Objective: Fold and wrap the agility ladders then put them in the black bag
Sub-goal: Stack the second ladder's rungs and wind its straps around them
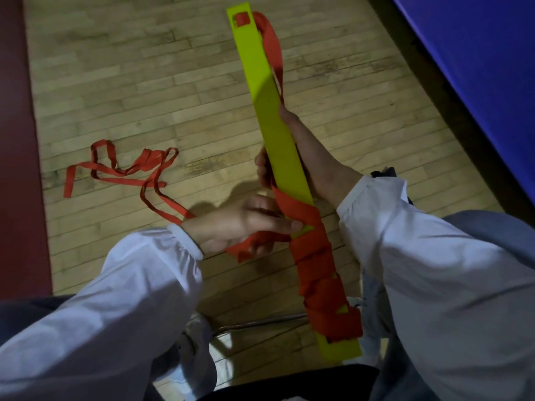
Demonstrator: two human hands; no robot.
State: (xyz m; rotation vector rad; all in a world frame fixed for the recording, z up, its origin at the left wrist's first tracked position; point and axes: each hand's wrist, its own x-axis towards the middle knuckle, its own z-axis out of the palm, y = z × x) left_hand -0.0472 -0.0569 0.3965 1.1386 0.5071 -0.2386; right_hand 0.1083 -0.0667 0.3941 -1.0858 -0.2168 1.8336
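Clamps the right hand (311, 157) round the middle of the flat lime-yellow plastic ladder rungs (275, 131), stacked as one long bar, with the thumb up the right edge and the fingers curled over the left one. Holds that bar above the pale wooden plank floor (144, 68), long axis running from close to the lap away and slightly leftward. Pinches the red woven webbing strap (315, 264) in the left hand (243, 224), just left of the bar, forefinger laid straight onto the newest turn. Shows the near third already bound in red coils and the far part bare. Leaves the slack trailing leftward across the floor, past the left wrist. Probably calls for carrying the strap over and round the bar, crosswise to its length, climbing toward the right hand, directly in the path and likely needing to shift. Gives no sight of the black bag.
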